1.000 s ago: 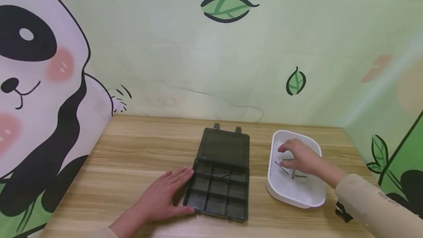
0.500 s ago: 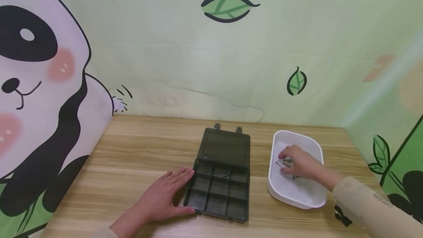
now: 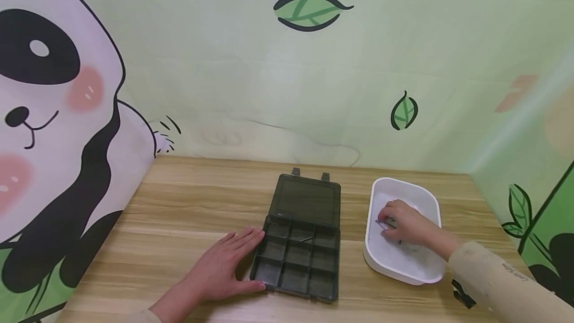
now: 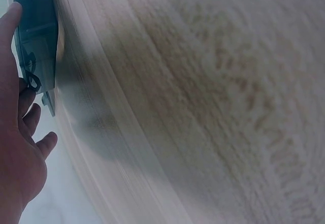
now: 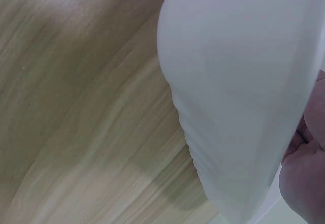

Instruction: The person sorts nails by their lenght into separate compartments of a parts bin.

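Head view: looks forward and down from above the near side of the open black plastic compartment box [image 3: 298, 252]; farthest back, widest. Left wrist view: low, close, left of the box, turned on the pale wood-grain tabletop [image 4: 177, 107], frame tilted. Right wrist view: right of the box, very near outer wall of white rounded plastic tray [image 5: 228, 82]. Head shares box with left wrist, tray with right wrist.

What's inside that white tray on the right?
In the white tray, a few thin nails or screws show beside the right hand. The hand covers part of the tray's floor, so whatever lies beneath it can't be seen.
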### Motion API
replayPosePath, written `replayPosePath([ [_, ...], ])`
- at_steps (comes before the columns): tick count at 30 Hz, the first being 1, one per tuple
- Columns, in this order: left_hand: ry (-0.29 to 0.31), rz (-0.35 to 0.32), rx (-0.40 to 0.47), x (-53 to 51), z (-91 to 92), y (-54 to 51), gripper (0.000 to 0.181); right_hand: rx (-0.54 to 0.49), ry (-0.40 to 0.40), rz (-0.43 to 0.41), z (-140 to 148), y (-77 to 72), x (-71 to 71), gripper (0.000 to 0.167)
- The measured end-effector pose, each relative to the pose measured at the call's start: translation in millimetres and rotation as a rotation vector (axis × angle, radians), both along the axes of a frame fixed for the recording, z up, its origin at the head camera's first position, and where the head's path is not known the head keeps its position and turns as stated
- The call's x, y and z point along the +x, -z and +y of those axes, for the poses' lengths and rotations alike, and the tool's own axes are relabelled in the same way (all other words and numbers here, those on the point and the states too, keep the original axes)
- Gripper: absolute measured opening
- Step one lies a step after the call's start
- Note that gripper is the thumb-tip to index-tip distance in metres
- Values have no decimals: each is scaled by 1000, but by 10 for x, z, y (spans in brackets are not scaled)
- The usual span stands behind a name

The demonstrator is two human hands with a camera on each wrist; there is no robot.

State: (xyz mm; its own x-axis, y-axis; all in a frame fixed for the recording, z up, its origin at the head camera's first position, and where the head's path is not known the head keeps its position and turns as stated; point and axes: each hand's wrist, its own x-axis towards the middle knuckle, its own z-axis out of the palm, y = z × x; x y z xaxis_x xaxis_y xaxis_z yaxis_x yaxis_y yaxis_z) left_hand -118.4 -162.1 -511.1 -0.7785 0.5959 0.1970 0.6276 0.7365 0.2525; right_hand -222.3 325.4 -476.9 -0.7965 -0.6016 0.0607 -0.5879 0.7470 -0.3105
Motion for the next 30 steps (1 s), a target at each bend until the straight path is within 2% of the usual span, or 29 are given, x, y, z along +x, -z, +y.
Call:
replayPosePath([
  [8, -4, 6, -6, 3, 3, -4, 104, -7, -59, 36, 7, 36, -28, 19],
  [16, -7, -3, -14, 6, 4, -19, 105, -7, -80, 24, -16, 32, -39, 17],
  [25, -9, -18, -21, 5, 3, -20, 106, 74, -25, -51, -68, 19, -43, 18],
  [30, -11, -15, -23, 3, -1, -21, 106, 91, -32, -44, -103, -8, -46, 18],
])
